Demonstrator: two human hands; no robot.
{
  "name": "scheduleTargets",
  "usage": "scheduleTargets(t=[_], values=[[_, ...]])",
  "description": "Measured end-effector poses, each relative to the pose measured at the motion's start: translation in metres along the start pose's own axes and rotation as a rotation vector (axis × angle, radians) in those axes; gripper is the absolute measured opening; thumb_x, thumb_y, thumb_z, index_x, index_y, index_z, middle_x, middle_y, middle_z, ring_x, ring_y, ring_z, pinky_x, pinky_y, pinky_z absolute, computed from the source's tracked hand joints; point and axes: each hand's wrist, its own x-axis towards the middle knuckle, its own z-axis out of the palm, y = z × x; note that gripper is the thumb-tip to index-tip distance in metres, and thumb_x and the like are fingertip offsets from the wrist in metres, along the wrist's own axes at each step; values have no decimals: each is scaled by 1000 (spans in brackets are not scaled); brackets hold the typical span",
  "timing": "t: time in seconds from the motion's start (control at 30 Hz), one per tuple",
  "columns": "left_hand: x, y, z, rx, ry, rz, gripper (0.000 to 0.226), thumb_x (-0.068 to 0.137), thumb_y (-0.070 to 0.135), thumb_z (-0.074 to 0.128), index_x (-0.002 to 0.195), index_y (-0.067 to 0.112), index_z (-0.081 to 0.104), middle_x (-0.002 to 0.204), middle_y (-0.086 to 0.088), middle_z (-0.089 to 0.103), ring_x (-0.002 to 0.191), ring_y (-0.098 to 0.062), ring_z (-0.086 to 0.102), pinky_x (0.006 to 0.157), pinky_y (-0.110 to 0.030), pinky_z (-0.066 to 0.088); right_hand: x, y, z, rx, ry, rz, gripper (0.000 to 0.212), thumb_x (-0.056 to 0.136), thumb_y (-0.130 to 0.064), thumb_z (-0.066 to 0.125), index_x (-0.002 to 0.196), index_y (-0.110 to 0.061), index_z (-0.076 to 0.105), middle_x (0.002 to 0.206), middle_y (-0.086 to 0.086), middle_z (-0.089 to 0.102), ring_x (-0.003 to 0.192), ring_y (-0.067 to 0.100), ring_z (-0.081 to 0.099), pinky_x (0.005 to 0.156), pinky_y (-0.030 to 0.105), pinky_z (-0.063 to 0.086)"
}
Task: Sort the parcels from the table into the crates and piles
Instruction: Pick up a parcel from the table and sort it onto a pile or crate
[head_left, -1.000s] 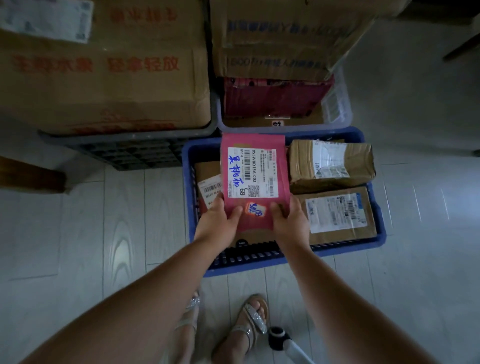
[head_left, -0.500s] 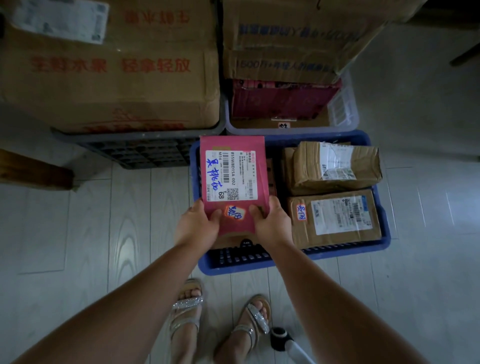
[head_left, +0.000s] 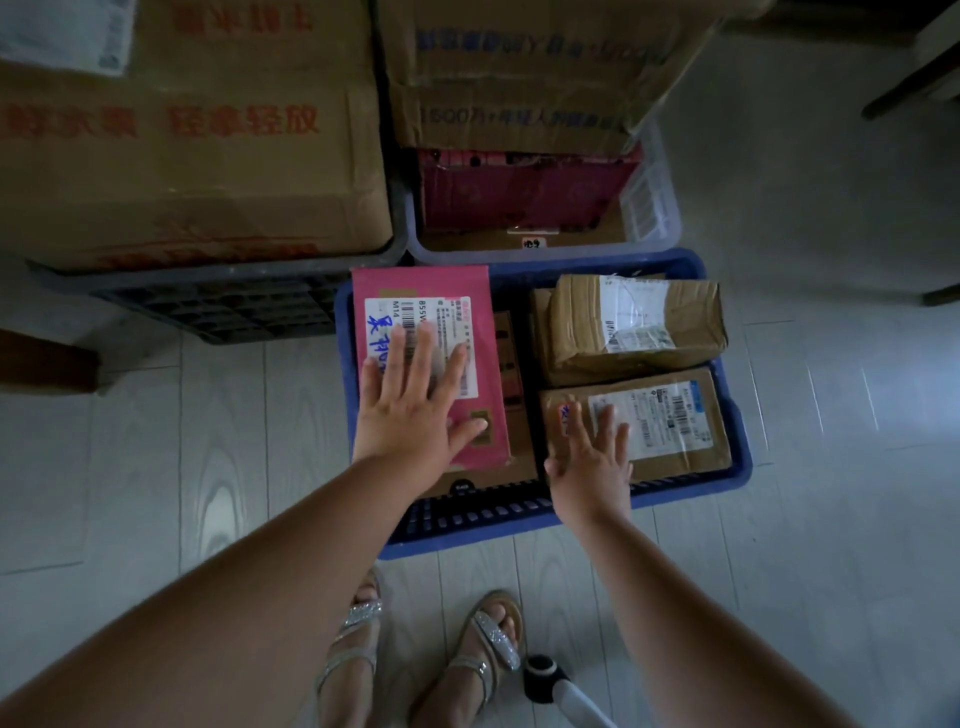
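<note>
A flat pink rectangular parcel (head_left: 431, 332) with a white shipping label and blue handwriting lies in the left half of a blue slatted plastic crate (head_left: 691, 262) standing on the pale wood-grain floor (head_left: 156, 467). The parcel rests on top of a brown cardboard box (head_left: 511, 395) whose edge shows at its 3 o'clock side. The left hand (head_left: 410, 410) lies flat on the pink parcel with its fingers spread wide, palm down, gripping nothing. The right hand (head_left: 592, 457) is likewise spread, fingers apart, over the near-left corner of a flat brown cardboard parcel (head_left: 660, 421) with a white and blue label, in the crate's right half toward 5 o'clock; whether it touches the cardboard is unclear. The two hands are well apart. At 1 o'clock in the crate sits a taped brown parcel (head_left: 634, 325) with a crumpled label. Beyond the crate, at 12 o'clock, a translucent tub (head_left: 654, 208) holds a dark red box (head_left: 524, 192) under a large carton (head_left: 535, 73). At 10 o'clock a big cardboard carton with red lettering (head_left: 192, 135) sits on a dark crate (head_left: 223, 306). Sandalled feet (head_left: 488, 639) show at 6 o'clock.
</note>
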Motion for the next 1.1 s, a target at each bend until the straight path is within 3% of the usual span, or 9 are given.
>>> scheduleTargets(t=[0.17, 0.37, 0.47, 0.67, 0.87, 1.03, 1.1], values=[[1, -1, 1, 30, -52, -14, 76, 71, 71, -13, 126, 31, -49, 127, -5, -61, 120, -29, -52, 104, -50, -21, 1, -1, 10, 4, -34, -9, 83, 95, -22, 49, 147, -33, -15, 153, 7, -29, 141, 31, -23, 114, 50, 4], [5, 4, -21, 38, -186, -33, 82, 88, 68, 18, 141, 28, -29, 137, -9, -47, 135, -34, -34, 112, -51, -11, -1, 3, -21, 46, -112, -38, 76, 97, -28, 47, 150, -33, -8, 156, 7, -21, 143, 31, -16, 116, 46, 7], [3, 4, -35, -5, -204, -42, 83, 90, 66, 25, 146, 27, -22, 147, -9, -38, 139, -33, -27, 113, -49, -9, -7, 7, -42, 152, -17, -32, 67, 97, -33, 44, 151, -31, 4, 159, 7, -9, 146, 27, -7, 116, 43, 11], [-6, 26, -79, -96, -209, -52, 81, 92, 62, 28, 146, 27, -21, 154, -7, -28, 141, -30, -24, 114, -46, -9, -22, 2, -90, 203, 63, -38, 67, 96, -37, 46, 151, -32, 6, 159, 2, -12, 146, 23, -7, 115, 41, 18], [6, 39, -96, -139, -315, -93, 79, 94, 54, 38, 149, 27, -11, 156, -9, -22, 143, -35, -17, 116, -49, -1, -4, -18, -121, 83, 42, -137, 77, 93, -21, 51, 150, -34, 0, 157, -1, -21, 143, 23, -20, 116, 46, 4], [9, 27, -76, -164, -376, -188, 80, 93, 57, 38, 149, 30, -12, 155, -9, -26, 141, -39, -18, 114, -52, 1, 23, -10, -117, -119, -5, -156, 82, 92, -29, 51, 149, -35, -8, 156, 3, -22, 141, 29, -24, 113, 55, -1], [7, 21, -66, -138, -346, -182, 81, 95, 47, 45, 148, 32, -14, 153, -8, -30, 141, -39, -20, 114, -51, 9, 29, -4, -111, -162, -24, -177, 89, 90, -26, 55, 148, -36, -12, 157, 2, -21, 141, 29, -24, 114, 56, 1]])
